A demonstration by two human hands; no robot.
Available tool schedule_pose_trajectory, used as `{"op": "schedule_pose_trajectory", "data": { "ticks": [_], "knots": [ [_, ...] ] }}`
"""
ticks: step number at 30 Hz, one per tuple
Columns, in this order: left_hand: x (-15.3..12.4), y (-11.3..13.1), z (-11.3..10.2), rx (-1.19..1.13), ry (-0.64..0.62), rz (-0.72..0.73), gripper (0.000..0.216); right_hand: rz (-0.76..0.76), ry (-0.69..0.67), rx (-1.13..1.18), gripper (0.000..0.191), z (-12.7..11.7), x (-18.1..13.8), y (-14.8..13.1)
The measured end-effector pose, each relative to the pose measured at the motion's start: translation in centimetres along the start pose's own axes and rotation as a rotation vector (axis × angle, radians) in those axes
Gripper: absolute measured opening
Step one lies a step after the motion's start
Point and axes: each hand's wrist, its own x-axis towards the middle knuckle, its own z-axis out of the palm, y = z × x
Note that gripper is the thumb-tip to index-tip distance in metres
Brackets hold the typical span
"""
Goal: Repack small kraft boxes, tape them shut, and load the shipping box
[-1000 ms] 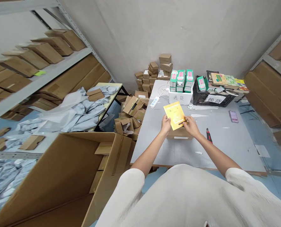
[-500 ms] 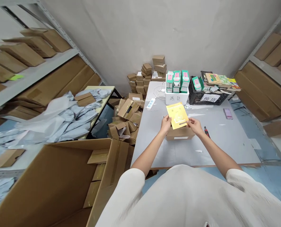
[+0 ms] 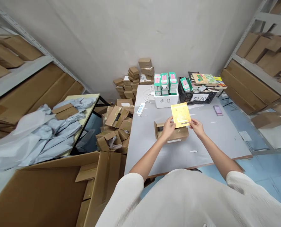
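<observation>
A thin yellow book (image 3: 180, 114) with printing on its cover is held up between my hands. My left hand (image 3: 168, 128) pinches its lower left edge. At its lower right corner, my right hand (image 3: 197, 126) grips it between thumb and fingers. Beneath and behind the book, a cardboard box (image 3: 181, 135) lies on the grey table (image 3: 152, 157). Its flaps stand open at the left end, and a white label shows on its front side. The book and my left hand cover part of the box.
A white bin (image 3: 166, 101) of green-and-pink boxes stands at the back, beside a black crate (image 3: 187, 98) of books. A power strip (image 3: 141, 108) lies at the table's left. Cardboard boxes (image 3: 116, 119) pile up beyond that edge. A large open carton (image 3: 107, 176) stands at lower left.
The view has turned right. My hands and the book have shifted right relative to the box, uncovering its open left end. The red-and-black cutter seen earlier beside my right forearm no longer shows.
</observation>
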Motion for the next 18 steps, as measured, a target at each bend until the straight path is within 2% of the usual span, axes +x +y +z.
{"op": "schedule_pose_trajectory", "data": {
  "ticks": [3,7,12,18],
  "knots": [
    [1.1,0.4,2.6,0.023,-0.022,-0.024,0.054,0.0,0.027,0.03,0.066,-2.4,1.0,0.3],
    [2.9,0.7,7.4,0.002,-0.067,-0.03,0.053,-0.015,0.051,0.053,0.066,-6.6,3.1,0.9],
    [5.2,1.1,14.8,-0.019,-0.083,-0.033,0.052,-0.037,0.054,0.036,0.069,-13.8,7.9,1.3],
    [8.9,2.2,24.1,-0.053,-0.085,0.033,0.056,-0.062,0.046,0.034,0.066,-22.2,15.0,0.5]
  ]
}}
